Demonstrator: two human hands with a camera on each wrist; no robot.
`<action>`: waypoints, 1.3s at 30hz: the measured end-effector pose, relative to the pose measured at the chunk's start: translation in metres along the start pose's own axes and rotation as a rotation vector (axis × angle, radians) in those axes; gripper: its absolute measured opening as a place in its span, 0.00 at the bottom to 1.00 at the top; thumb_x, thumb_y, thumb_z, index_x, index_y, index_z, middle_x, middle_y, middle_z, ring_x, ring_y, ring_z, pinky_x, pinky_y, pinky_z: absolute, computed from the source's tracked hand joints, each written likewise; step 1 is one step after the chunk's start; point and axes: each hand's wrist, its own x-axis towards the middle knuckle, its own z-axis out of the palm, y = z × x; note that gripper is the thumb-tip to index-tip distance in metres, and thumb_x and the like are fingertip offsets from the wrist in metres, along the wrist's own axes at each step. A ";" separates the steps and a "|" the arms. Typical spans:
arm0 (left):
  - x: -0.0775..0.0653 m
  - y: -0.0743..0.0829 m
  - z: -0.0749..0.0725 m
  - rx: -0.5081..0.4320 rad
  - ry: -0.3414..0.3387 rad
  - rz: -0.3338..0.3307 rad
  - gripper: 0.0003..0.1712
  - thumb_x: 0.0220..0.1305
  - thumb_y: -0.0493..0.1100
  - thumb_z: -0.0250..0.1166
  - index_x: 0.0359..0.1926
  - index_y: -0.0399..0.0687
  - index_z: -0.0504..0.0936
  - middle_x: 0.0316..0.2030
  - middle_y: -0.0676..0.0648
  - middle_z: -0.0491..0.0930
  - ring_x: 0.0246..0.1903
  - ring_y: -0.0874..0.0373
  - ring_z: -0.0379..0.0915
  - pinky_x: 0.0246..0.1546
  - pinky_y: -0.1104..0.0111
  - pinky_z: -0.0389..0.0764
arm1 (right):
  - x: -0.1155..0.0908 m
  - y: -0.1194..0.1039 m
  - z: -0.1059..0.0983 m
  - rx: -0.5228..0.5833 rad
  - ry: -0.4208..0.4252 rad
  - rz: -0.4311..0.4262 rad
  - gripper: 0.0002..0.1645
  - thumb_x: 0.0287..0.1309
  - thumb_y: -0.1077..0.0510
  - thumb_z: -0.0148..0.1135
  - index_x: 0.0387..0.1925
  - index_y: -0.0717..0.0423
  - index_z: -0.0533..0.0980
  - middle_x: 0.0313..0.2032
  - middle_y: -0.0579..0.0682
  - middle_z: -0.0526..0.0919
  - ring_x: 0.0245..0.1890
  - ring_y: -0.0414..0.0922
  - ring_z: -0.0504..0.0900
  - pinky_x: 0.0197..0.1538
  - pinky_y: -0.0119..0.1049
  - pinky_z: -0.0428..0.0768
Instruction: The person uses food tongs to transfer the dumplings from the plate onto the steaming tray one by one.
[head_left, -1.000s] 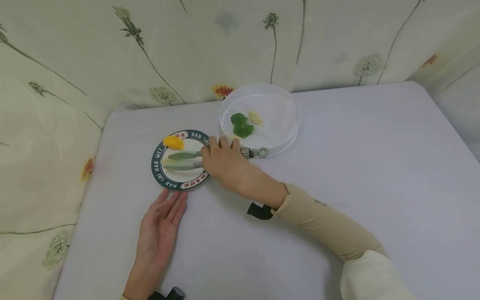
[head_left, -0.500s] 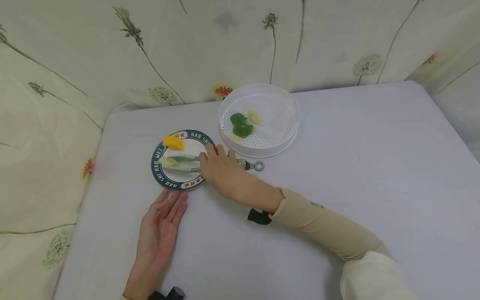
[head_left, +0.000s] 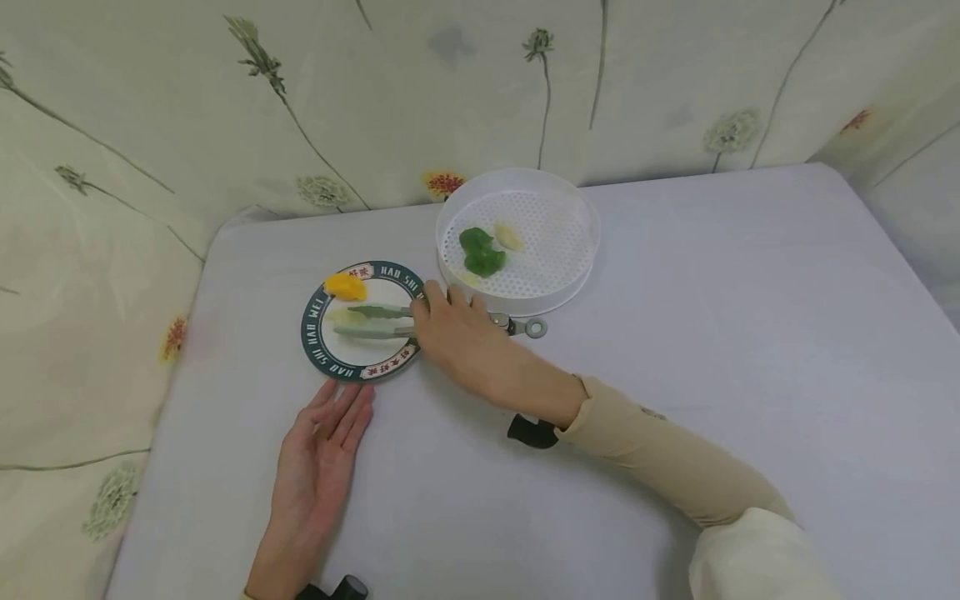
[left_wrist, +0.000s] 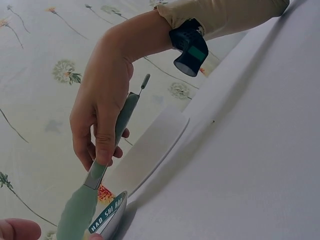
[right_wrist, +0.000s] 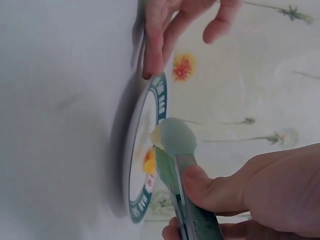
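My right hand grips a pair of green kitchen tongs by their metal-backed arms, tips over the plate. A pale yellow piece is at the tong tips; the right wrist view shows it against them, but whether it is pinched is unclear. Under the tips lies a white plate with a dark green lettered rim, carrying a bright yellow piece near its far left edge. The straight fingertips of my left hand, palm up, touch the plate's near edge.
A round white perforated basket stands behind and right of the plate. Inside are green leaf-like pieces and a pale yellow piece. The white-covered table ends at a flower-patterned cloth.
My right hand and the tongs shifted slightly left and nearer, then back right and away. The left hand, plate and basket stay in place.
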 end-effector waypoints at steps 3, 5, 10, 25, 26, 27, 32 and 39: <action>0.000 0.000 0.000 -0.001 0.013 -0.006 0.33 0.79 0.43 0.41 0.80 0.54 0.45 0.75 0.44 0.57 0.73 0.55 0.64 0.75 0.69 0.69 | -0.004 0.006 -0.006 0.001 -0.003 0.010 0.10 0.73 0.64 0.50 0.51 0.64 0.73 0.43 0.56 0.73 0.37 0.51 0.72 0.33 0.42 0.79; 0.000 0.001 0.000 -0.001 0.018 -0.010 0.33 0.79 0.43 0.42 0.80 0.54 0.45 0.75 0.44 0.57 0.73 0.55 0.64 0.75 0.69 0.68 | -0.008 0.010 -0.010 -0.006 0.009 0.019 0.09 0.73 0.64 0.49 0.49 0.63 0.73 0.42 0.56 0.72 0.37 0.51 0.71 0.33 0.41 0.77; 0.000 0.000 0.000 -0.004 0.018 -0.011 0.33 0.79 0.44 0.42 0.80 0.54 0.46 0.75 0.44 0.58 0.73 0.56 0.64 0.75 0.70 0.70 | -0.017 0.020 -0.017 -0.017 0.022 0.033 0.12 0.74 0.56 0.53 0.48 0.62 0.73 0.41 0.56 0.72 0.35 0.50 0.70 0.29 0.38 0.69; 0.000 -0.002 0.000 0.018 0.010 -0.002 0.34 0.79 0.44 0.42 0.81 0.54 0.45 0.75 0.45 0.56 0.74 0.56 0.62 0.76 0.70 0.68 | -0.052 0.071 -0.049 0.097 -0.036 0.177 0.23 0.71 0.53 0.59 0.57 0.65 0.70 0.45 0.59 0.70 0.39 0.56 0.70 0.32 0.39 0.63; 0.001 -0.002 0.000 0.017 0.009 -0.002 0.34 0.79 0.44 0.42 0.81 0.54 0.45 0.75 0.44 0.55 0.74 0.56 0.62 0.76 0.70 0.67 | -0.056 0.075 -0.050 0.106 -0.041 0.191 0.23 0.71 0.53 0.58 0.58 0.66 0.69 0.45 0.59 0.69 0.39 0.56 0.69 0.32 0.39 0.63; 0.001 -0.002 0.000 0.018 0.007 -0.002 0.34 0.79 0.44 0.42 0.81 0.54 0.44 0.75 0.44 0.55 0.74 0.56 0.62 0.76 0.70 0.67 | -0.061 0.080 -0.052 0.103 -0.041 0.200 0.23 0.72 0.54 0.58 0.58 0.66 0.69 0.45 0.60 0.69 0.39 0.57 0.69 0.32 0.39 0.63; 0.001 -0.002 0.000 0.016 0.006 -0.001 0.35 0.79 0.43 0.43 0.81 0.54 0.44 0.76 0.44 0.54 0.74 0.56 0.62 0.76 0.70 0.67 | -0.083 0.103 -0.058 0.120 -0.054 0.252 0.21 0.73 0.56 0.56 0.58 0.67 0.68 0.45 0.61 0.69 0.36 0.56 0.67 0.31 0.39 0.61; 0.000 -0.002 0.001 0.012 0.014 -0.006 0.34 0.79 0.43 0.43 0.81 0.55 0.45 0.76 0.45 0.55 0.74 0.57 0.62 0.76 0.70 0.68 | -0.101 0.125 -0.056 0.107 -0.079 0.299 0.19 0.71 0.56 0.58 0.53 0.67 0.69 0.42 0.62 0.71 0.32 0.55 0.66 0.29 0.39 0.60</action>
